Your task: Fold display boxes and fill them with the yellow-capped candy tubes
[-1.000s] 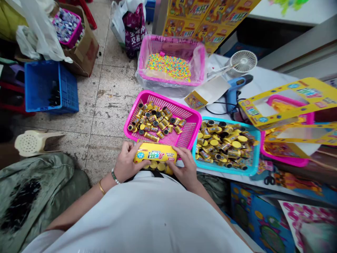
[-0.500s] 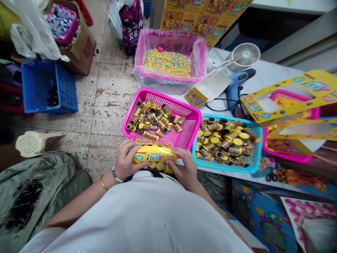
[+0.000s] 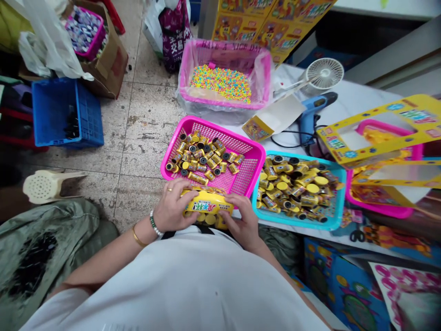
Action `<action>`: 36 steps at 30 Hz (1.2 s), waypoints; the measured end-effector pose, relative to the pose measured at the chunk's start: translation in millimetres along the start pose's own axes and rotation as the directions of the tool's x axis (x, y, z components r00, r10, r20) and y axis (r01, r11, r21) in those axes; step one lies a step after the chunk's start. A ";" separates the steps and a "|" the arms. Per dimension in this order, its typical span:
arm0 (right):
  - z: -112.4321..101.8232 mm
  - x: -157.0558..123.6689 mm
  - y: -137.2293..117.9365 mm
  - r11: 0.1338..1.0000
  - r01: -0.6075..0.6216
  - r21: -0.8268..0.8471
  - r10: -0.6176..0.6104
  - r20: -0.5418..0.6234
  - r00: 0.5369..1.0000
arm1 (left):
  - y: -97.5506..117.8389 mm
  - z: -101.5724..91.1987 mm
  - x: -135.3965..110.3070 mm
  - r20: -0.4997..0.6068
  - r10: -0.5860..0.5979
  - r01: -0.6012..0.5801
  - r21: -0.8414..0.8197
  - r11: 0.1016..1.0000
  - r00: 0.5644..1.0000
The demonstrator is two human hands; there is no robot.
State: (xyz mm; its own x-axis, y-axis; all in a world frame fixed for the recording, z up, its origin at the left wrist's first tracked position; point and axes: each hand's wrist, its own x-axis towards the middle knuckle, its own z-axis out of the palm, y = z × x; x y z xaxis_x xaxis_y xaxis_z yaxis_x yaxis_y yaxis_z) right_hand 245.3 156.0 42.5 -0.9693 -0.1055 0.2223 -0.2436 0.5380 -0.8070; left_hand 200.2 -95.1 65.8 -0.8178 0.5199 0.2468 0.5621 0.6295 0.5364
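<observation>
Close against my body, a yellow printed display box (image 3: 208, 202) is held between both hands. Round yellow caps of small cylinders show along its near side. My left hand (image 3: 173, 209) grips the left end, thumb at the near edge and fingers over the top. On the right end, my right hand (image 3: 243, 219) is closed with its thumb low and fingers on the upper edge. Just beyond the box is a pink basket (image 3: 246, 156) with several small yellow-and-black cylinders (image 3: 203, 156). A turquoise basket (image 3: 336, 202) full of similar cylinders stands right of my right hand.
A pink basket (image 3: 184, 89) lined with plastic holds colourful candies. A blue hot-glue gun (image 3: 306, 122), a small white fan (image 3: 324, 73) and open yellow cartons (image 3: 375, 133) occupy the table. Scissors (image 3: 357, 235) lie at its near edge. Left are a blue crate (image 3: 91, 119) and a stool (image 3: 41, 186).
My left hand has shifted along the box: its fingers now lie flatter over the top left part, covering more of the print. The right hand keeps its grip. The view has shifted slightly.
</observation>
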 end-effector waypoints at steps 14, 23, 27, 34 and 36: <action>5.5 0.4 -4.0 0.996 -0.082 -0.029 0.082 0.003 0.997 | -13.5 -6.0 20.5 0.177 -0.050 0.082 -0.179 0.980 0.983; 8.6 -4.4 -9.1 0.999 -0.052 -0.010 0.052 -0.027 0.998 | -10.2 -4.9 18.1 0.084 -0.059 0.071 -0.146 0.987 0.995; 11.4 -7.4 -7.9 0.999 -0.037 -0.008 0.037 -0.061 0.997 | -4.0 -5.5 23.6 0.143 -0.034 0.045 -0.070 0.997 0.989; 12.5 -10.9 -7.6 1.000 -0.024 -0.020 0.022 -0.087 0.996 | 3.5 -1.7 37.6 0.331 -0.160 0.187 -0.053 0.981 0.930; 12.5 -11.3 -6.4 0.999 -0.019 -0.027 0.017 -0.089 0.996 | 3.4 -2.1 39.3 0.351 -0.179 0.206 -0.041 0.978 0.919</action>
State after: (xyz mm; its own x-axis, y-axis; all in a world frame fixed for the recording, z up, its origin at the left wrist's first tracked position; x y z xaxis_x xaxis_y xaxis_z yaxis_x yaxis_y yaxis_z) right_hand 257.4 143.2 38.3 -0.9663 -0.0215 0.2565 -0.2239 0.5619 -0.7963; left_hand 169.7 -73.8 79.0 -0.8088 0.5679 -0.1525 0.3758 0.6988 0.6087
